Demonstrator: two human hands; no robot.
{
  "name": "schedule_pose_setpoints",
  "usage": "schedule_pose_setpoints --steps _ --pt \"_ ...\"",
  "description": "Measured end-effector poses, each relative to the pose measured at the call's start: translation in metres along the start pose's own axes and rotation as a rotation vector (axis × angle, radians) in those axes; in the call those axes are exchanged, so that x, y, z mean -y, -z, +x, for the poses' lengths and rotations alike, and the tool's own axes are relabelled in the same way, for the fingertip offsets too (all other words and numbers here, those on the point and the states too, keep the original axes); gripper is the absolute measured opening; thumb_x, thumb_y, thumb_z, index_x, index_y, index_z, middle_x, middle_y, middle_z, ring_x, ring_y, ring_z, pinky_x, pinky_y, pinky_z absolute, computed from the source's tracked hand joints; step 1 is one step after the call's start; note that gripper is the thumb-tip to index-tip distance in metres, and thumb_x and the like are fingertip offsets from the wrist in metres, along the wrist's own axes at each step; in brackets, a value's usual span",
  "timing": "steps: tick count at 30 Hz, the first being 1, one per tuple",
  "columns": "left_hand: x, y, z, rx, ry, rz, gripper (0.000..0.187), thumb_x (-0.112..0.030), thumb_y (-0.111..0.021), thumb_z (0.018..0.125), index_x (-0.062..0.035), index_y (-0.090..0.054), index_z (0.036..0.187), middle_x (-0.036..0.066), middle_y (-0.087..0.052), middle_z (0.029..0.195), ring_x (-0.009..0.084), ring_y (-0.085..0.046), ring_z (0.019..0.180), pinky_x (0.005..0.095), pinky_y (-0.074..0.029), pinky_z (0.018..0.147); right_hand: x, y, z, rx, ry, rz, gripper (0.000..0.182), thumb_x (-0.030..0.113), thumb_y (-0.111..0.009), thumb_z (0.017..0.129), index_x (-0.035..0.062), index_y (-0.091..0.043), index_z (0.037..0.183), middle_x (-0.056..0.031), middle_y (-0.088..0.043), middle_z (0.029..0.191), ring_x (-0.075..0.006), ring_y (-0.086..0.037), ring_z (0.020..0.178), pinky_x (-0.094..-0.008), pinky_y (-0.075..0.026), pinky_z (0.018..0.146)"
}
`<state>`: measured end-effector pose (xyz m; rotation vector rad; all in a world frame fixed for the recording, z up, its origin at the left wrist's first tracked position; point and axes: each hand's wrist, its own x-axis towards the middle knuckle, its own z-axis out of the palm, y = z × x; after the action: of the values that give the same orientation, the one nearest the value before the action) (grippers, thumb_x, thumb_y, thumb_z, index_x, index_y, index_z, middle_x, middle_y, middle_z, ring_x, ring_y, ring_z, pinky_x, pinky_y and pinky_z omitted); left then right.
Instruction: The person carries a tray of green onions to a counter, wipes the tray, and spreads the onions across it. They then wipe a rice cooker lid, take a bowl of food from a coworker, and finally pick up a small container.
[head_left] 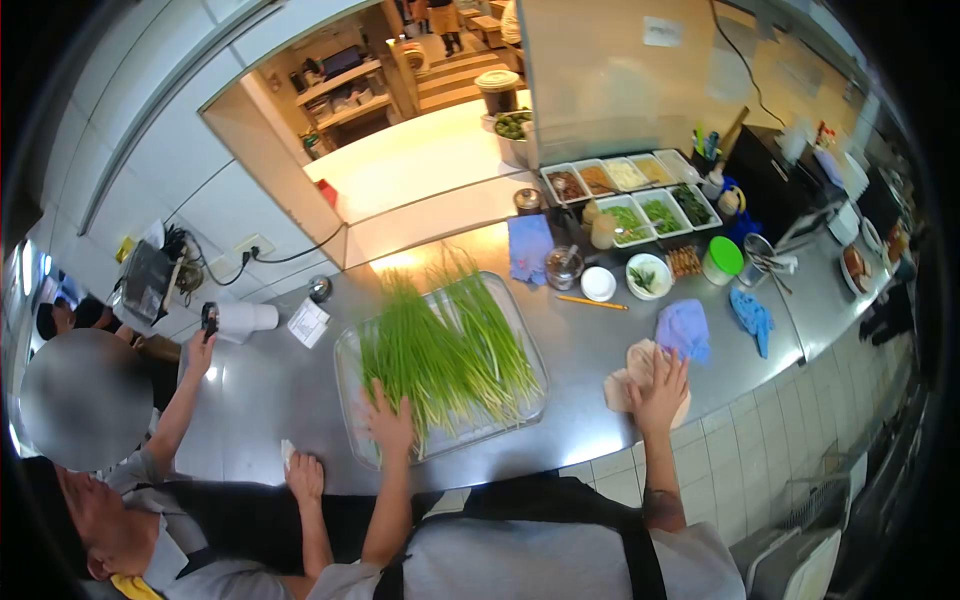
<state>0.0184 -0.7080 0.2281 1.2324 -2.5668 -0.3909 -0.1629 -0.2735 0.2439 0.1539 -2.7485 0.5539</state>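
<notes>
A clear rectangular tray (543,375) on the steel counter (590,440) holds a large heap of long green stalks (440,350) with pale ends toward me. My left hand (388,420) lies against the pale ends at the heap's left front, fingers spread. To the right, at the counter's front edge, my right hand (660,390) rests with fingers apart on a beige cloth (622,388). A bluish-purple cloth (684,330) lies just beyond its fingertips.
A co-worker (180,540) stands at my left, one hand on a white cloth, the other at a device by the wall. Behind right are ingredient containers (625,178), a white bowl (650,276), a pencil (592,302), a green-lidded jar (724,258) and a blue cloth (750,315).
</notes>
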Motion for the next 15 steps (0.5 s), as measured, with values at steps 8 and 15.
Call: schedule_pose_setpoints --steps 8,15 --pt "-0.019 0.01 -0.014 -0.219 -0.041 0.162 0.073 -0.048 -0.052 0.091 -0.0233 -0.021 0.153 0.016 -0.003 0.159 0.0479 -0.003 0.143 0.0797 -0.014 0.097 -0.033 -0.047 -0.025 0.155 0.014 -0.028 0.072 0.036 -0.064 0.082 0.0102 -0.038 0.144 -0.0184 -0.025 0.154 -0.0393 -0.021 0.142 -0.058 -0.017 0.112" --pt "-0.069 -0.003 -0.022 -0.041 -0.277 0.09 0.073 -0.045 -0.053 0.091 -0.0206 -0.023 0.152 0.018 -0.003 0.158 0.0495 -0.005 0.142 0.0787 -0.014 0.098 0.016 -0.037 -0.108 0.31 0.403 0.261 0.053 0.015 -0.065 0.075 0.0185 -0.056 0.128 -0.0047 -0.051 0.137 -0.0244 -0.046 0.127 -0.0462 -0.036 0.103"
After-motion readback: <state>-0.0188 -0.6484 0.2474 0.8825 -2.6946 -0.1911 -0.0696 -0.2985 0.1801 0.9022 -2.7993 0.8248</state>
